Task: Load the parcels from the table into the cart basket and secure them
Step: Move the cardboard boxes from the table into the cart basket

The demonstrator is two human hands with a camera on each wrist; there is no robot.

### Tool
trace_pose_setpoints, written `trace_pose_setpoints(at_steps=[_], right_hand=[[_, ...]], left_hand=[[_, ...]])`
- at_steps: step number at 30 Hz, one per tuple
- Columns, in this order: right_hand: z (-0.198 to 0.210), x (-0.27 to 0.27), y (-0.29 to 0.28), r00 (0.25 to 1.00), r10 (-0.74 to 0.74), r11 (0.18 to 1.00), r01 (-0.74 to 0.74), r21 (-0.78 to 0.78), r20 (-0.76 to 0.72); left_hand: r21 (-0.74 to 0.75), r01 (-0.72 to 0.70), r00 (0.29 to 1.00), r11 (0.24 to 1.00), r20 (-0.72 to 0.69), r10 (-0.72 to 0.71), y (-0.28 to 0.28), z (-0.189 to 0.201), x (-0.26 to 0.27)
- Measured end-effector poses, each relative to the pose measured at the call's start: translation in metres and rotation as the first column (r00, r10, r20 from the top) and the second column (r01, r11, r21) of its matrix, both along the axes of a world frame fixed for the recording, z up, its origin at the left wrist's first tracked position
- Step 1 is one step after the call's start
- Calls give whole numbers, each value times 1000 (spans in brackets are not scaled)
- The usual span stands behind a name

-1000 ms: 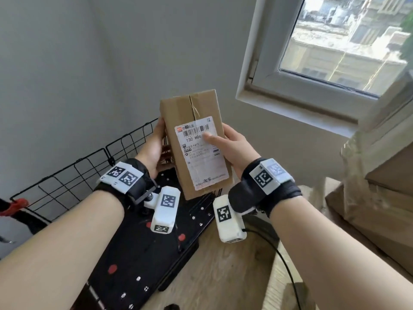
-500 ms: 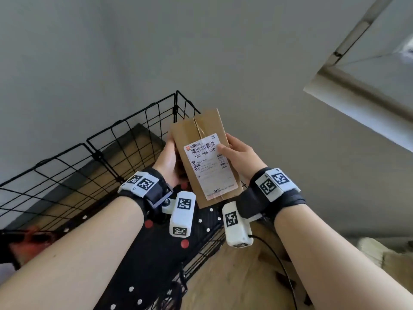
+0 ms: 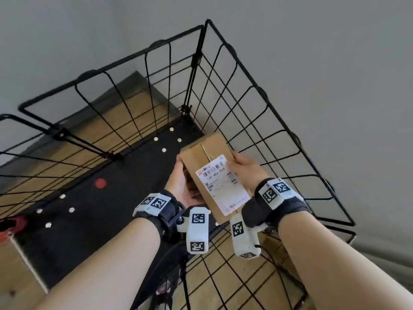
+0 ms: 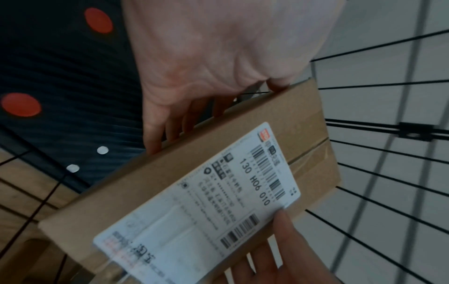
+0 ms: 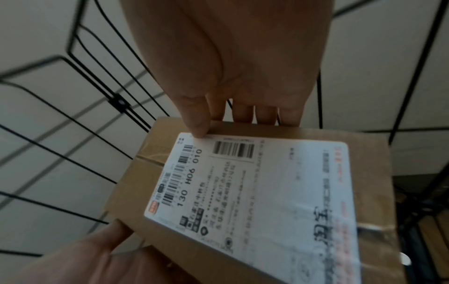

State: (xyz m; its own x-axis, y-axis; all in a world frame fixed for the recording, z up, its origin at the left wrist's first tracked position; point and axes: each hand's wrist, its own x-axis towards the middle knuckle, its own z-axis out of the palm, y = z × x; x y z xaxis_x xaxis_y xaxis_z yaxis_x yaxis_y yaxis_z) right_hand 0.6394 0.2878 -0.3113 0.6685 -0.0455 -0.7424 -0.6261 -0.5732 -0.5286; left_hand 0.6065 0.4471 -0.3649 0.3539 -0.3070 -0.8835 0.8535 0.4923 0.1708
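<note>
A brown cardboard parcel (image 3: 206,153) with a white shipping label (image 3: 221,186) is held between both hands inside the black wire cart basket (image 3: 263,95), above its black dotted floor (image 3: 93,202). My left hand (image 3: 181,182) grips the parcel's left side, fingers curled under it (image 4: 170,123). My right hand (image 3: 243,168) grips the right side, thumb on the label's corner (image 5: 196,126), fingers behind the box. In the left wrist view the parcel (image 4: 303,119) lies tilted; the right wrist view shows the parcel (image 5: 136,182) and its label (image 5: 262,192) face up.
Wire walls of the basket rise on the far and right sides (image 3: 156,81), close to a grey wall (image 3: 312,63). Red and white dots mark the black floor (image 4: 21,104). Wooden flooring (image 3: 223,287) shows through the near mesh.
Both hands have carried the parcel down and forward into the basket. The view has turned away from the window and the parcels at right, down onto the basket.
</note>
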Motion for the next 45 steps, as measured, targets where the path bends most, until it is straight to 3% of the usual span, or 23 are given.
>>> trace_pose_setpoints(at_steps=[7, 13, 15, 17, 19, 20, 22, 25, 31, 36, 40, 45], right_hand=[[-78, -13, -14, 993, 28, 986, -46, -158, -117], [-109, -17, -19, 974, 87, 958, -139, -252, -207], [-118, -18, -21, 968, 79, 953, -142, -266, -237], [-125, -18, -26, 962, 55, 945, -137, -298, -268], [-131, -19, -34, 942, 84, 915, -203, -350, -324], [-134, -20, -40, 919, 121, 889, -269, -371, -374], [-140, -22, -49, 872, 182, 828, -385, -407, -454], [-149, -25, -57, 821, 239, 748, -497, -440, -519], [-150, -21, -53, 803, 277, 723, -536, -437, -527], [-140, -16, -43, 799, 346, 728, -560, -397, -492], [-110, -13, -29, 864, 292, 823, -446, -352, -411], [-59, -3, -10, 947, 214, 871, -296, -392, -239]], left_hand=[[-99, -23, 982, 995, -188, 4, -27, -64, -18], [-178, -82, 967, 981, -253, 35, -32, -94, -20], [-117, -31, 966, 993, -258, -1, -35, -101, -16], [50, 33, 977, 998, -212, -21, -36, -109, -9], [300, 81, 996, 950, -50, -70, -35, -116, -3], [407, 128, 985, 904, 55, -164, -33, -119, -1], [546, 257, 878, 798, 213, -428, -33, -127, 0], [612, 404, 737, 679, 221, -638, -35, -138, -7], [699, 446, 647, 559, 180, -741, -41, -143, -7], [652, 536, 629, 537, 117, -769, -38, -137, -3], [659, 537, 682, 526, 28, -731, -32, -116, 3], [730, 453, 657, 512, 115, -745, -21, -67, 14]])
